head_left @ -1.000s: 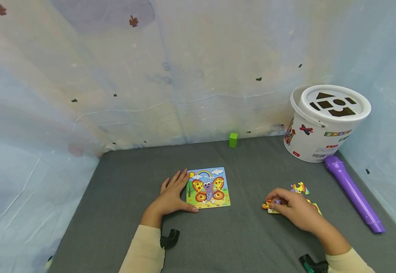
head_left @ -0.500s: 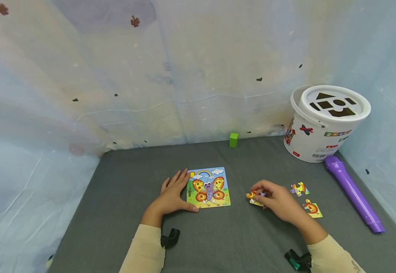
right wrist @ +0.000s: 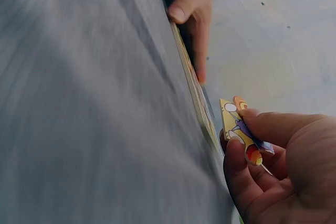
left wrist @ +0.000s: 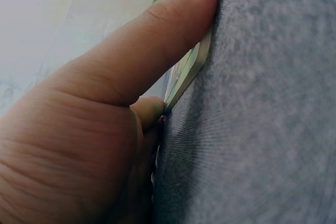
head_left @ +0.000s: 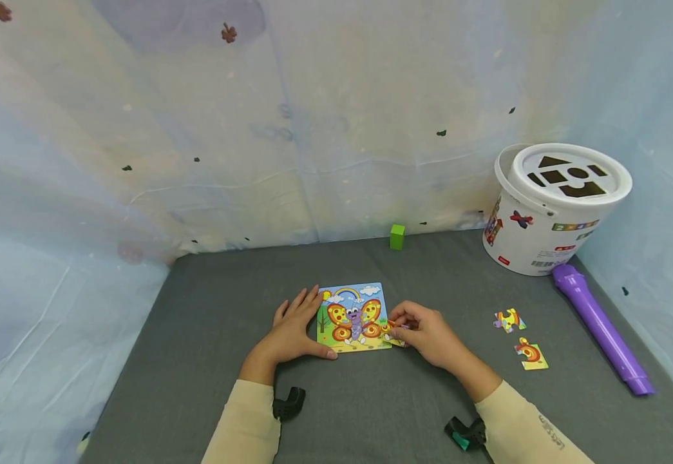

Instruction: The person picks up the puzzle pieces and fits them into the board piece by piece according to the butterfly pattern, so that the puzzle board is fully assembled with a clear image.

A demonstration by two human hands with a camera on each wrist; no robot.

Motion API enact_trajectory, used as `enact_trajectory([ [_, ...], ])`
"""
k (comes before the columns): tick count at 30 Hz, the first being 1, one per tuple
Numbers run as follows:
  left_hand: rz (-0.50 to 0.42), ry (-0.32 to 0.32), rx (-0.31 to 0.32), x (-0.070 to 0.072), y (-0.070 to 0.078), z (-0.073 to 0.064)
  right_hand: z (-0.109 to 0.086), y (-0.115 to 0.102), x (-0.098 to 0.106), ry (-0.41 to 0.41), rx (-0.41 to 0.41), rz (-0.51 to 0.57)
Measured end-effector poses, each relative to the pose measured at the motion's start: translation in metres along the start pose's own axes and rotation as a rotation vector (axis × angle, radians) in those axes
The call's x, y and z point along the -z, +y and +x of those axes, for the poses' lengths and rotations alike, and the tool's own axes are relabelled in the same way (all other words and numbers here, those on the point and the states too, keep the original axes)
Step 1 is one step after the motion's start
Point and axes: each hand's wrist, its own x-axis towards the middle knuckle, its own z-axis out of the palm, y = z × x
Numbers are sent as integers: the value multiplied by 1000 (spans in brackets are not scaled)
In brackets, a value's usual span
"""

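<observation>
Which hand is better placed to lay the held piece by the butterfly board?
Probably the right hand: it pinches the puzzle piece near the butterfly board, while the left hand rests along the board's left edge.

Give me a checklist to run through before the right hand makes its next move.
1. Held piece gripped: ok, the right hand pinches the puzzle piece.
2. Board braced: ok, the left hand rests against the left side of the butterfly board.
3. Held piece clear of the board: cannot tell, it is at the right edge, but contact is unclear.
4. All pieces together: not ok, the upper loose piece and lower loose piece lie apart, off to the right.
5. Other things out of the way: ok, the green block, white bucket and purple stick are clear of both hands.
</observation>
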Motion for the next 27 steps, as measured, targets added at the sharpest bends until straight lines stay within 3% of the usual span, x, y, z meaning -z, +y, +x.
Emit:
enact_trajectory([
  [7, 8, -5, 15, 0, 0, 0, 14, -7, -25, -34, 34, -1],
  [14, 15, -6, 9, 1, 2, 0, 26, -10, -44, -35, 102, -91],
  [21, 18, 2, 1, 1, 2, 0, 32, -13, -55, -34, 93, -96],
  [27, 19, 5, -6, 0, 1, 1, 31, -11, -58, -8, 138, -224],
])
